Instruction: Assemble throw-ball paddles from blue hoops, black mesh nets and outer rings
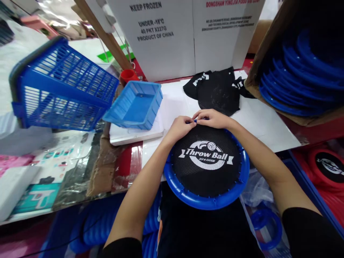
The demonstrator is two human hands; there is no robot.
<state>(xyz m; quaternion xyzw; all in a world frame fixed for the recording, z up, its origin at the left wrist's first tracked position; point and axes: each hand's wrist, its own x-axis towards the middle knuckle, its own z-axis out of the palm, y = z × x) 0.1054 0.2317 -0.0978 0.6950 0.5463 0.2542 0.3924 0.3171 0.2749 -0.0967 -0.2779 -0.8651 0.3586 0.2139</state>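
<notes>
A round blue plastic disc with a black mesh net printed "Throw Ball" leans against my body at the table's front edge. Both hands meet at its far rim. My left hand is closed in a pinch on the rim and mesh edge. My right hand is also pinched there, fingertips touching the left hand's. A pile of loose black mesh nets lies just beyond my hands on the white tabletop.
A small blue tray and a tilted blue basket sit at left. White cartons stand behind. A box of stacked blue rings is at right, red discs lower right, blue rings under the table.
</notes>
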